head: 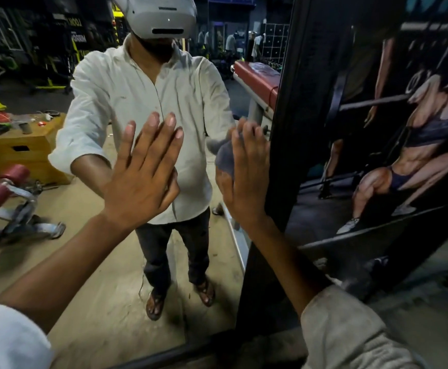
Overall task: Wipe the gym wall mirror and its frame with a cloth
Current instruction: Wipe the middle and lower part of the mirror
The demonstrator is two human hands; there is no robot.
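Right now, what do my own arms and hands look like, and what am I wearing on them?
The left hand and right hand are bare: no gloves, rings or watch show. The left sleeve is white and the right sleeve is a pale off-white fabric. Both end near the elbow, leaving the forearms uncovered.

Only semi-readable thing is a dark sign point(77, 30) reflected far left in the mirror point(97, 262): yellow letters, looks like "LOOK", maybe "MIRROR". Rest's too blurry.
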